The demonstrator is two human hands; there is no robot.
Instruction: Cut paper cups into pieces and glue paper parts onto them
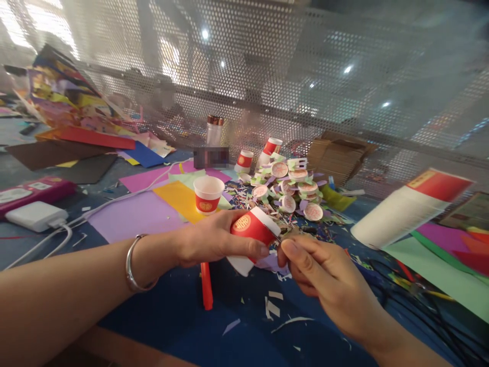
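Head: two hands [214, 237] [321, 267] at one cup [250, 228]

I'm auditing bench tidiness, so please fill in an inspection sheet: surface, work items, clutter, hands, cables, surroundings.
Surface: blue tabletop, strewn with paper scraps.
Work items: red-and-white cup held tilted; standing cup upright beyond it; cup stack slanting at right.
Clutter: colored sheets, heaped cut-paper pieces, red strip.
Hands: left hand grips the tilted cup; right hand is closed at its rim, any small item in it unclear.
Cables: white cable at left by a white adapter; black cables at right.
Surroundings: perforated screen behind.
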